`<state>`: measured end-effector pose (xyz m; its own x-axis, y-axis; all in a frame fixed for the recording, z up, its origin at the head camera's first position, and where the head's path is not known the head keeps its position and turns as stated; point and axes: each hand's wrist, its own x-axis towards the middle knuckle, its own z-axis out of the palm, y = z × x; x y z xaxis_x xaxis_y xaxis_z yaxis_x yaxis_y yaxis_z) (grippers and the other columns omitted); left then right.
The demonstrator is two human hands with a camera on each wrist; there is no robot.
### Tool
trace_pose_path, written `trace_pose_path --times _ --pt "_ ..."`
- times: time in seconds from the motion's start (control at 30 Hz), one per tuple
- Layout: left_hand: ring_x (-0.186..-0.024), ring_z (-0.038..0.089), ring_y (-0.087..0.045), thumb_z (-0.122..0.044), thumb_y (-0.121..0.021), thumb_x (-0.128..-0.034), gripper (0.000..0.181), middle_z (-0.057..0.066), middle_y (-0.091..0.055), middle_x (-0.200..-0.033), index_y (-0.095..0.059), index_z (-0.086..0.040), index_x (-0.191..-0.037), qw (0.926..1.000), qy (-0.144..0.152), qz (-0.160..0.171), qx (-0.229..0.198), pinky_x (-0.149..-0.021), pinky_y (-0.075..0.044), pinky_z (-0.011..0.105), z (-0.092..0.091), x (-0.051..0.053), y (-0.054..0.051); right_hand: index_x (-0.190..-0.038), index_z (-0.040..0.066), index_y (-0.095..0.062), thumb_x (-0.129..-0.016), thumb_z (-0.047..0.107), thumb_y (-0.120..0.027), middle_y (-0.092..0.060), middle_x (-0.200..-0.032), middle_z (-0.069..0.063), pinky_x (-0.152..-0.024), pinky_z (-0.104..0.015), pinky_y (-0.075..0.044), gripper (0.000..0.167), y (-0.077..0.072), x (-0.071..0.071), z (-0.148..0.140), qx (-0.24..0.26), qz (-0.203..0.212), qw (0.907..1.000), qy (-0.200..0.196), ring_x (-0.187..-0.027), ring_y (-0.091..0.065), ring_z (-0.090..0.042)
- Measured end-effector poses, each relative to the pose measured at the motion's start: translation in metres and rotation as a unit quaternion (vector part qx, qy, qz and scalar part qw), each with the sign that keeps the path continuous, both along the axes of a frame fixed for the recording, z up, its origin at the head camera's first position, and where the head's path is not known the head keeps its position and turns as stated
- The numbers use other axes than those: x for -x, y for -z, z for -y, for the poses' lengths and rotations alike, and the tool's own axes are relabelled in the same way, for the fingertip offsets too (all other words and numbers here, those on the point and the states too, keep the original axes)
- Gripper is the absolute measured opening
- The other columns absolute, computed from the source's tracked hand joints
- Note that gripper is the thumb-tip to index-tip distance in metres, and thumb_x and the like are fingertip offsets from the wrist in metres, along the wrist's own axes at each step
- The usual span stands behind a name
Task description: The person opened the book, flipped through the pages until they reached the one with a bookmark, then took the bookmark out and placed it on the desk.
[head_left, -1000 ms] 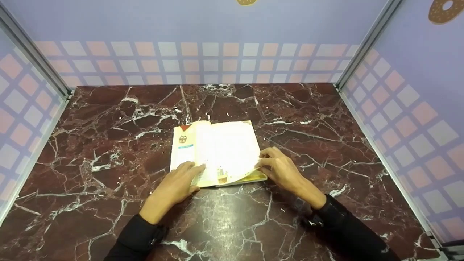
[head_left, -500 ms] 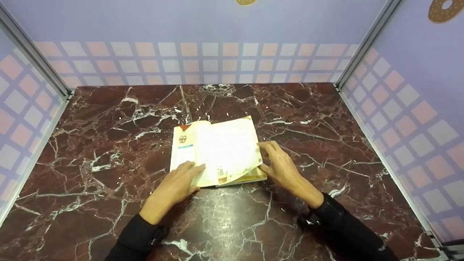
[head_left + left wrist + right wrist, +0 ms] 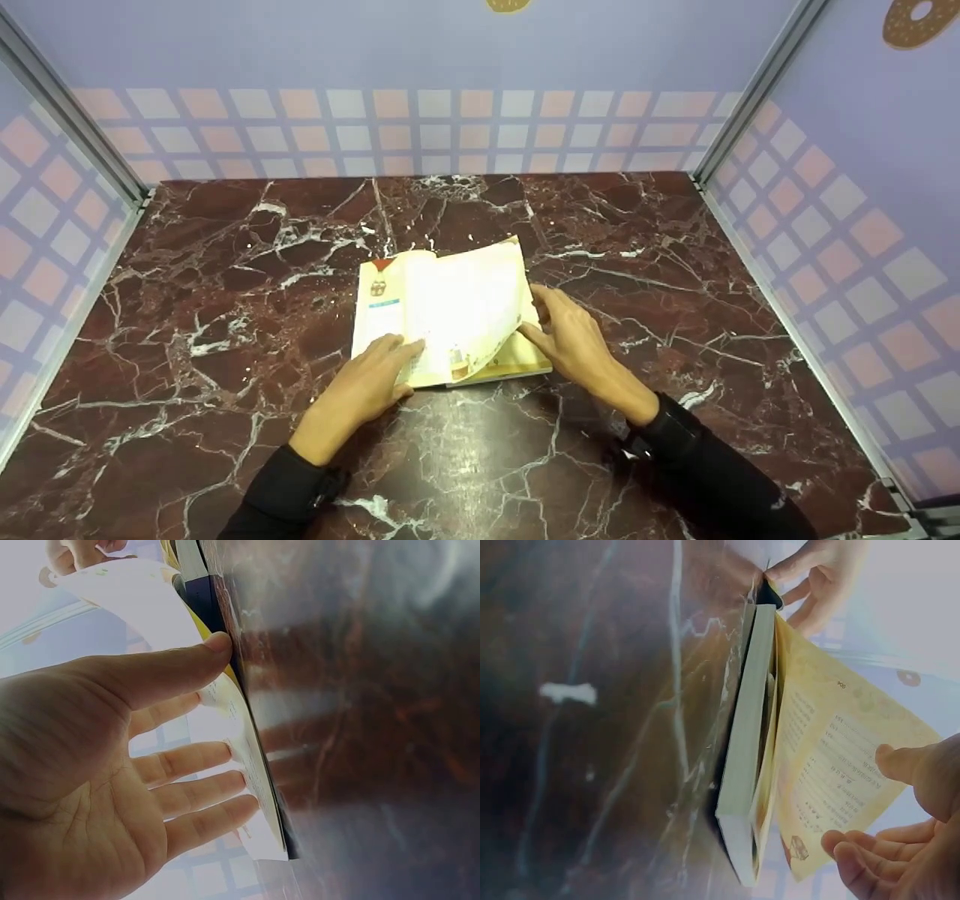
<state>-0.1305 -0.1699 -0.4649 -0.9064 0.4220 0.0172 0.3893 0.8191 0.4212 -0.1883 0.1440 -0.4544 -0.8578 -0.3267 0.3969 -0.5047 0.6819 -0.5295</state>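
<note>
An open book (image 3: pixel 382 322) lies on the dark red marbled table, its middle washed out by glare. My left hand (image 3: pixel 367 379) rests on the lower left page with straight fingers; in the left wrist view its thumb (image 3: pixel 187 667) lies along the book's front edge. At the right side, a lifted page (image 3: pixel 847 757) curves up from the thick block of pages (image 3: pixel 754 712). My right hand (image 3: pixel 577 337) touches this page from its underside with the thumb (image 3: pixel 900 763); the fingers (image 3: pixel 862 862) are spread loosely near the page edge, not closed around it.
The marbled table (image 3: pixel 225 247) surrounds the book on all sides. A lilac back wall (image 3: pixel 420 45) with pink and white squares stands behind it, with similar panels and metal posts (image 3: pixel 765 90) at both sides.
My right hand has let go of the page's lower right corner and moved slightly up and left. The page has lifted and curled leftward, baring more beneath. The left hand stays put.
</note>
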Motion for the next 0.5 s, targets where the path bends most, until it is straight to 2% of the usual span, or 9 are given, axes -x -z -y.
trace_pose_path --times 0.13,0.27,0.5 --pt "-0.133 0.046 -0.049 -0.007 -0.080 -0.0880 0.063 0.030 -0.051 -0.142 -0.055 -0.001 -0.145 1.0000 0.001 -0.003 -0.001 -0.110 -0.045 0.059 0.000 0.000 0.000 -0.125 0.000 -0.067 -0.093 0.022 -0.077 -0.070 -0.097 -0.012 -0.067 -0.043 -0.058 0.041 -0.002 0.000 0.003 -0.012 -0.006 0.9999 0.006 -0.081 -0.068 -0.030" --pt "-0.133 0.046 -0.049 -0.007 -0.080 -0.0883 0.063 0.030 -0.051 -0.143 -0.055 -0.001 -0.146 1.0000 -0.001 -0.001 0.001 -0.111 -0.044 0.060 0.000 0.000 0.000 -0.116 0.001 -0.071 -0.096 0.026 -0.074 -0.073 -0.096 -0.012 -0.063 -0.046 -0.058 0.033 -0.003 0.000 0.007 -0.033 -0.009 0.9994 -0.005 -0.079 -0.069 -0.029" --pt "-0.134 0.046 -0.049 -0.008 -0.079 -0.0881 0.064 0.030 -0.050 -0.144 -0.054 -0.001 -0.146 1.0000 -0.001 0.003 -0.002 -0.111 -0.043 0.060 0.000 -0.001 -0.001 -0.122 0.007 -0.073 -0.102 0.031 -0.066 -0.075 -0.098 -0.007 -0.065 -0.044 -0.058 0.032 -0.006 -0.002 0.015 -0.059 0.015 0.9980 -0.018 -0.080 -0.071 -0.026"
